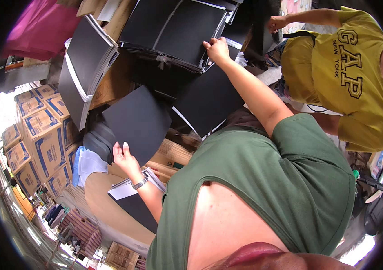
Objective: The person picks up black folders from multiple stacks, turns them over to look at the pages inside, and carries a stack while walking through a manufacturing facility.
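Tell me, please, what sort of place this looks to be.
It looks like a workshop or storeroom, judging by the tied stack of black sheets, the piled cardboard boxes and a co-worker close by.

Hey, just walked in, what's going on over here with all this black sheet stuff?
A person in a green shirt has both hands on black sheets. Their left hand is at the edge of a loose black sheet, while the fingers of their right hand touch the edge of a tied black stack. Another bundle with a white strap stands to the left, near piled cardboard cartons. Someone in a yellow shirt is at the right.
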